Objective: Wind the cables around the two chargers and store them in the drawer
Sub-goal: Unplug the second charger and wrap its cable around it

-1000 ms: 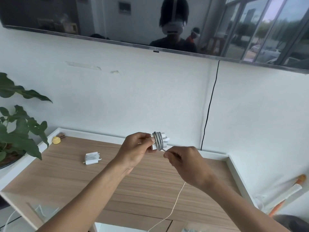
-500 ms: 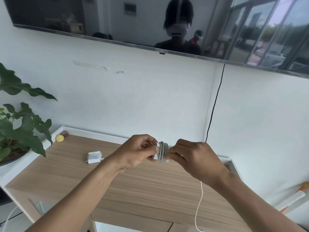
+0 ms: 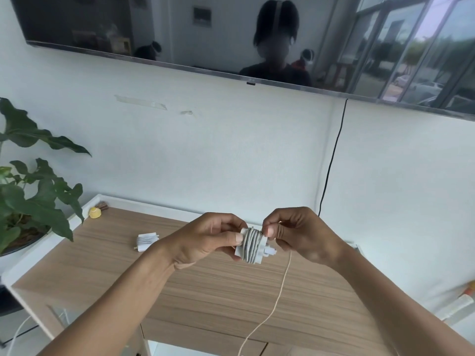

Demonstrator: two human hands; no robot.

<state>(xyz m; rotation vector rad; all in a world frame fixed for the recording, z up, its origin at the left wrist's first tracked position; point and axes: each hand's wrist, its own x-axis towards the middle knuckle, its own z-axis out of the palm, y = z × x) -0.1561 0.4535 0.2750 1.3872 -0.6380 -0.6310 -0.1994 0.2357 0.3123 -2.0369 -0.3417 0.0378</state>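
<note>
A white charger (image 3: pixel 253 245) with several turns of grey-white cable around it is held in the air above the wooden cabinet top (image 3: pixel 205 286). My left hand (image 3: pixel 205 240) grips its left end between thumb and fingers. My right hand (image 3: pixel 298 233) pinches the cable at the charger's upper right edge. The loose cable (image 3: pixel 280 291) hangs from my right hand down past the cabinet's front edge. A second white charger (image 3: pixel 146 241), its cable wound around it, lies on the cabinet top to the left.
A potted plant (image 3: pixel 30 196) stands at the left. A small yellow object (image 3: pixel 95 212) sits at the cabinet's back left corner. A wall-mounted TV (image 3: pixel 257 37) hangs above, with a black cord (image 3: pixel 331 160) running down the wall. The drawer fronts (image 3: pixel 205 337) lie below the cabinet top.
My right hand carried the cable around the charger, adding a turn, and now pinches it at the upper right edge. The view has shifted slightly.
</note>
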